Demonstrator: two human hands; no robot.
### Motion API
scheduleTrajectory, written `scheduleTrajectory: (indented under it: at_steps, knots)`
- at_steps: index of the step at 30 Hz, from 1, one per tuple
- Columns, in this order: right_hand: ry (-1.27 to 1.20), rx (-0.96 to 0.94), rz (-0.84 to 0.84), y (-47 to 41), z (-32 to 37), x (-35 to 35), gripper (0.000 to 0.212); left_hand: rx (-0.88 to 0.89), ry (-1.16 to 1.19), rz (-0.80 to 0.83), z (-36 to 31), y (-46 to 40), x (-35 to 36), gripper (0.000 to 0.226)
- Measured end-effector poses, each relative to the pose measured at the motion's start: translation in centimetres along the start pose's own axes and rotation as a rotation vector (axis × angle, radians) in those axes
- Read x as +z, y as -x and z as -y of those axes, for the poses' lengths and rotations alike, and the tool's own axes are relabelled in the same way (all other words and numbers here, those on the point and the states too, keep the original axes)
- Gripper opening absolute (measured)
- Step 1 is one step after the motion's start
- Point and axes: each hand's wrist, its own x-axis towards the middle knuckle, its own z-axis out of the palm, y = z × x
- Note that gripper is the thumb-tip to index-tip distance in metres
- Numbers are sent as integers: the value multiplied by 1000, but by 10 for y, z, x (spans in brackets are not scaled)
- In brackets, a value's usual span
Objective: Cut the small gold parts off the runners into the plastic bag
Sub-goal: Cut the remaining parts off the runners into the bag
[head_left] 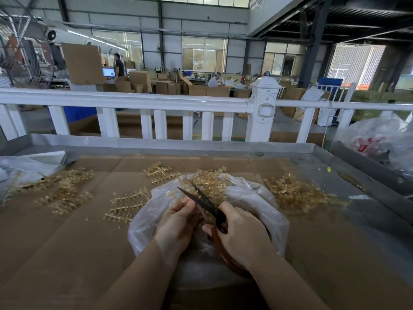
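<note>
The right hand (240,229) grips the scissors (204,203) by their reddish-brown handles, fingers curled through the loops, with the dark blades parted and pointing toward eleven o'clock. The left hand (178,222) sits just beside it at nine o'clock, fingers curled and pinching a gold runner (178,193) that reaches up between the blades. Both hands work directly above the plastic bag (252,198) — a clear, crumpled sack with its mouth spread wide on the cardboard sheet (67,242). Gold pieces lie heaped in the bag's far side, at twelve o'clock from the hands.

More runners are scattered around the bag: one flat frame (127,204) touching its rim at nine o'clock, another (161,172) near it at eleven o'clock, a loose heap (297,193) just beside it at two o'clock, and a larger pile (60,189) well apart toward ten o'clock.

The cardboard covers a metal tray table (346,159) — its raised rim runs along the far edge. Beyond that stands a white railing (156,101), and at two o'clock, past the table's edge, sit further clear bags (380,139) holding something red.
</note>
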Motion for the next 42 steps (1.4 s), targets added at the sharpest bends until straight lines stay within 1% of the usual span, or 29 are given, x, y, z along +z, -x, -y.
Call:
scheduleTrajectory:
  at_steps: [5,10,15,17,20,23,25,29,33,38,42]
  knots:
    - [-40,14,15,-4,7,0,40,-9,21,17,0,-2,-1,19]
    - [-115,55,68,-7,11,1,37,-13,54,19,-1,-4,1,16]
    - [-156,66,76,-9,13,3,37,-42,70,-8,-2,-6,0,12]
    - [-164,69,76,-10,13,2,37,-50,79,-9,-3,-7,0,12]
    - [-170,72,80,-9,13,1,34,-56,64,5,-4,-7,-1,17]
    - [-191,81,89,-9,13,0,32,-53,74,19,-3,-8,-2,12]
    - [-201,86,97,-10,14,-1,33,-50,86,24,-2,-7,-1,14]
    - [-180,90,110,-11,15,-2,35,-52,91,16,-2,-5,1,12]
    - [-135,88,102,-10,16,-2,40,-68,85,-25,-2,-4,3,9]
    - [-72,88,98,-10,15,-1,42,-61,79,-36,-2,-4,5,13]
    - [-20,76,84,-11,10,-2,43,-44,36,-46,-1,-3,6,8]
